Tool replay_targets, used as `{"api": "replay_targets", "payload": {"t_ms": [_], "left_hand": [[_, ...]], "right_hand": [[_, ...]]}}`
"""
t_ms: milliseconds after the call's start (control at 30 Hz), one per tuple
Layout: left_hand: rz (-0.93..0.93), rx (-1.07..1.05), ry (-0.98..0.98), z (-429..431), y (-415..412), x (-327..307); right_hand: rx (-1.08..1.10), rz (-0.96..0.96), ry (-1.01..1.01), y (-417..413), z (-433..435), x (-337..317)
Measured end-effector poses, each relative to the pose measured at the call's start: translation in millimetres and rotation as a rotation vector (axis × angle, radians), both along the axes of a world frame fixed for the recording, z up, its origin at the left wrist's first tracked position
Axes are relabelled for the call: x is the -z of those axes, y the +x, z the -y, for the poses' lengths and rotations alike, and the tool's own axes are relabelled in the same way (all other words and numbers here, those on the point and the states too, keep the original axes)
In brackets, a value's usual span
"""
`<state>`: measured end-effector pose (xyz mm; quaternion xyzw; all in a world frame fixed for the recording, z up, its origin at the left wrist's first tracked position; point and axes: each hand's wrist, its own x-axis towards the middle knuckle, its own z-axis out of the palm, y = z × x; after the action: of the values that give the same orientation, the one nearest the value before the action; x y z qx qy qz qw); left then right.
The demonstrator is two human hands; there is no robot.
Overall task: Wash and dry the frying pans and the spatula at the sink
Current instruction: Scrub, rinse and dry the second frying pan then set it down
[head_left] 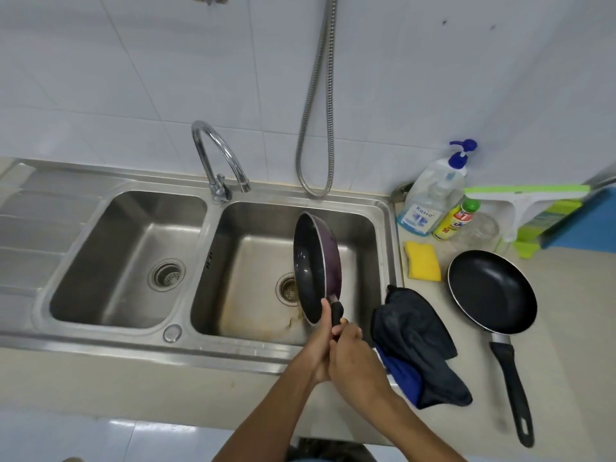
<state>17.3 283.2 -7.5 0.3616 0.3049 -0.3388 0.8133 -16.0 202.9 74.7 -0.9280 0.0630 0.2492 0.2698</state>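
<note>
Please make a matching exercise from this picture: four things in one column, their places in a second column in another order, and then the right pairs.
Things: 1 purple frying pan; 2 black frying pan; 3 yellow sponge; 4 dark cloth.
Places: A on the counter, right of the sponge; B held on edge over the right basin; C crumpled across the sink rim; D just before the pump bottle.
Pairs: 1-B; 2-A; 3-D; 4-C.

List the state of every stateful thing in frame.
purple pan, on edge over the right basin
left grip, wrapped round the pan's handle
right grip, wrapped round the handle
black pan, flat on the counter, untouched
faucet, no water visible
sponge, lying on the counter
cloths, crumpled on the counter
</note>
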Motion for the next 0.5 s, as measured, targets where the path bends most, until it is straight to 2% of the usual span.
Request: {"api": "replay_targets", "payload": {"t_ms": [67, 167, 367, 500], "left_hand": [[-0.042, 0.038, -0.047, 3, 2, -3], [-0.044, 0.079, -0.008, 6, 2, -14], [0.107, 0.141, 0.189, 3, -8, -7], [0.167, 0.161, 0.272, -15, -15, -9]], "right_hand": [[-0.069, 0.023, -0.068, 0, 3, 0], [-0.086, 0.020, -0.064, -2, 12, -2], [-0.101, 0.058, 0.076, -3, 29, 5], [-0.009, -0.047, 0.289, -1, 22, 11]]}}
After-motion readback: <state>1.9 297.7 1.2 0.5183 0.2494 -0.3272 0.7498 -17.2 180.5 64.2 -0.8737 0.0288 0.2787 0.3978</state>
